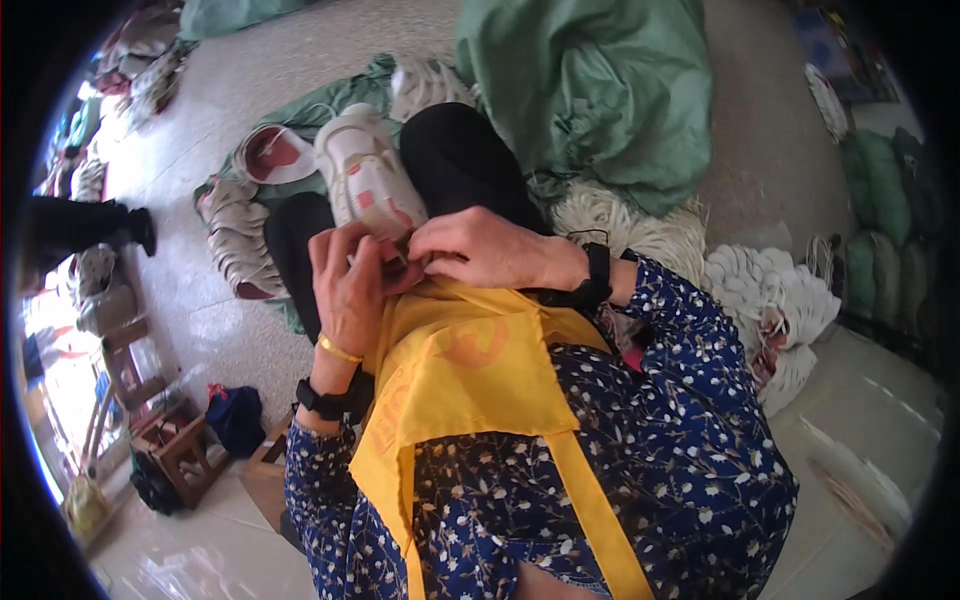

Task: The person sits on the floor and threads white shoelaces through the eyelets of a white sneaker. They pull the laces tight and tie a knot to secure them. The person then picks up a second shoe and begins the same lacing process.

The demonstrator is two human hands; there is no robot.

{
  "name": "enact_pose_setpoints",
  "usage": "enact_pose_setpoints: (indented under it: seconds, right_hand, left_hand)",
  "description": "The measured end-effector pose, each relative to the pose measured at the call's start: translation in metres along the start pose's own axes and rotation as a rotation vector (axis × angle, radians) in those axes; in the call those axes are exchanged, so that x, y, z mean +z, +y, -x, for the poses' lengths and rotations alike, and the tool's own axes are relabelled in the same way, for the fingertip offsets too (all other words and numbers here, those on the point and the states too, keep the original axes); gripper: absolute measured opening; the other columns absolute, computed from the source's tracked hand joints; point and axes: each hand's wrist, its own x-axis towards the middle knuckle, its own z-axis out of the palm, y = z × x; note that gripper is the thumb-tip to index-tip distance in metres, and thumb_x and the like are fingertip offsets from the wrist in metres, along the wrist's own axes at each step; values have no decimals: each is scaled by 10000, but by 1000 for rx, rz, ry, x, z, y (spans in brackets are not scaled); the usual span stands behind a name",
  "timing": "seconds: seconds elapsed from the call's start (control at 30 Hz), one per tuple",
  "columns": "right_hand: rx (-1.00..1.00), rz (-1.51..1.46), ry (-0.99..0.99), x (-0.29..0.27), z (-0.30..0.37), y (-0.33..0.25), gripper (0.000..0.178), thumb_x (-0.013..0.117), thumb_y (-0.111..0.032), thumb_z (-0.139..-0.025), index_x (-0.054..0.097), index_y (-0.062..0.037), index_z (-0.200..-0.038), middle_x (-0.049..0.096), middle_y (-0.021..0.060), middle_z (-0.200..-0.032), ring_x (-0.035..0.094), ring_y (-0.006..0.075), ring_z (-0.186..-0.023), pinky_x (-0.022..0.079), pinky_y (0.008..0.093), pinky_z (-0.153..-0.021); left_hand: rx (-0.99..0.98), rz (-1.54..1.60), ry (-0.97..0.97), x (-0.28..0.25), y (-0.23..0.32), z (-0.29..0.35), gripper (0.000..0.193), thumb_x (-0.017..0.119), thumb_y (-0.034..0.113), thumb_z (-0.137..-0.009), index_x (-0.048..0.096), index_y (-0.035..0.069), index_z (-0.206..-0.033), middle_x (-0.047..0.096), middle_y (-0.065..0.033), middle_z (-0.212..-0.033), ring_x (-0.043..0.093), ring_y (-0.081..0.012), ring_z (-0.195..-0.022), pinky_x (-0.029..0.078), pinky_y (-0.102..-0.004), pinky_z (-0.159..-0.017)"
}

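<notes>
A white shoe (pixel 368 175) with pink patches rests between my knees, its far end pointing away from me. My left hand (pixel 345 285) curls its fingers round the near edge of the shoe, where some dark red lining shows. From the right, my right hand (pixel 485 248) pinches the same edge, its fingertips close to those of the left. Whether a small thing is between the fingertips, I cannot make out. Beyond my left knee lies a loose white shoe upper (pixel 290 172) with a red inside. A yellow apron (pixel 470 350) covers my lap just under both hands.
Stacked white shoe uppers (pixel 238 240) lie left of my knees, more uppers (pixel 770 300) at the right. A bundle of white cords (pixel 625 222) sits beside my right knee. A large green sack (pixel 590 90) stands ahead. Wooden stools (pixel 180 450) and another person's dark shoe (pixel 142 230) are left.
</notes>
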Motion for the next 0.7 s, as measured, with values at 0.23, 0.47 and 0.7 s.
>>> enact_pose_setpoints:
  seconds: [0.23,0.47,0.7]
  right_hand:
    - [561,-256,581,-72,92,54,116,659,-49,-965,725,4,-1045,746,46,-927,719,130,-823,586,257,-703]
    - [1243,393,311,-77,290,172,206,752,-111,-853,752,-15,-1036,762,106,-925,746,193,-842,583,325,-739]
    - [1027,433,490,-28,336,236,211,762,-180,-802,749,-31,-950,745,152,-878,735,296,-844,570,385,-778]
  left_hand:
    - [-23,-47,14,10,-13,10,239,682,-54,-748,615,61,-945,618,-101,-1115,539,-343,-1040,455,-439,-918]
    - [-26,-87,18,14,-11,9,198,678,-19,-763,634,81,-929,629,-87,-1089,554,-343,-1025,449,-437,-906]
    - [-18,-138,-4,12,-11,8,226,690,-29,-736,614,72,-925,624,-92,-1077,549,-341,-1019,442,-446,-910]
